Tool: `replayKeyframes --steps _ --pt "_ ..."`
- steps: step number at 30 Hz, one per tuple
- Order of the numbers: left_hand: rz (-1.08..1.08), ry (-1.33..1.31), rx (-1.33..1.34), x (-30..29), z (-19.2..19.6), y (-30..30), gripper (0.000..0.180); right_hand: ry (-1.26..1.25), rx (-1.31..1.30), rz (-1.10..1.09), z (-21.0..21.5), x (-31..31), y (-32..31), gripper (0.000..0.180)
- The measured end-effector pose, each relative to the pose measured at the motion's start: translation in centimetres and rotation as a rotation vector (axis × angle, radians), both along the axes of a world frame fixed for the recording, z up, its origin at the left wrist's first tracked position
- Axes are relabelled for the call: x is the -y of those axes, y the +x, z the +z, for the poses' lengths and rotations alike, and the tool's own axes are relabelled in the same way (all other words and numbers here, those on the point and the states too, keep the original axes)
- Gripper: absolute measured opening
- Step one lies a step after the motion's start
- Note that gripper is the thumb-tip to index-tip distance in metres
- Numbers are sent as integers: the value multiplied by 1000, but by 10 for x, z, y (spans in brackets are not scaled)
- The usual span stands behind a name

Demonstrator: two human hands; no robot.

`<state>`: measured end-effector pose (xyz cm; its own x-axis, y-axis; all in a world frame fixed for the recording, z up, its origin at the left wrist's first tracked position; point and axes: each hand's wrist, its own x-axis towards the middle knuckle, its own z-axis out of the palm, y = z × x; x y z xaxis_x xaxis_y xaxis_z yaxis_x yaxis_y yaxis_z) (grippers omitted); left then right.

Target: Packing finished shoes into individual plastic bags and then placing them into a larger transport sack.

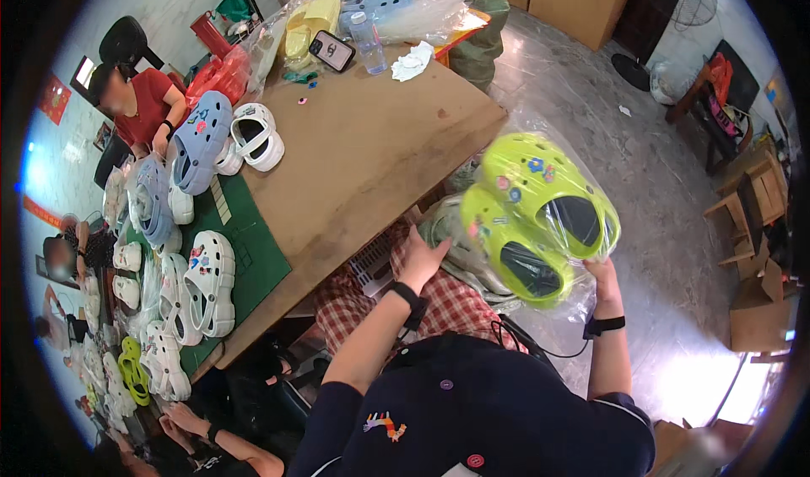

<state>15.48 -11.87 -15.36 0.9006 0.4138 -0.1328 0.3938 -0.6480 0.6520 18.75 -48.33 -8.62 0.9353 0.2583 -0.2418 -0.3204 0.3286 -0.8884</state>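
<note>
A pair of lime-green clogs (540,198) with small colourful charms sits inside a clear plastic bag (548,127), held out to the right of the table corner. My right hand (603,281) grips this bag at its lower right, by the heel of one clog. My left hand (424,259) is apart from the clogs, its thumb and fingers spread and nothing visibly held. Just beyond it is a pale bundle or sack (456,245), partly hidden behind the bagged clogs. Under my left hand a red checked cloth (439,300) lies over my lap.
The brown table (363,131) carries a green mat (257,262), blue clogs (202,143), white clogs (209,283), a phone (332,51), a bottle (368,45) and tissue (413,62). Co-workers sit along the left. Cardboard boxes (578,4) and wooden stools (751,207) stand on the floor.
</note>
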Motion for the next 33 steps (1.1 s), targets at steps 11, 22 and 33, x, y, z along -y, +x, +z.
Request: replayKeyframes --steps 11,22,33 --pt "209 -1630 -43 -5 -25 29 31 -155 -213 266 -91 -21 28 37" --pt "108 -1390 83 -8 7 -3 37 27 -643 297 -185 -125 94 19" --pt "267 -1407 145 -17 -15 -9 40 -1223 -301 408 -251 -97 50 83"
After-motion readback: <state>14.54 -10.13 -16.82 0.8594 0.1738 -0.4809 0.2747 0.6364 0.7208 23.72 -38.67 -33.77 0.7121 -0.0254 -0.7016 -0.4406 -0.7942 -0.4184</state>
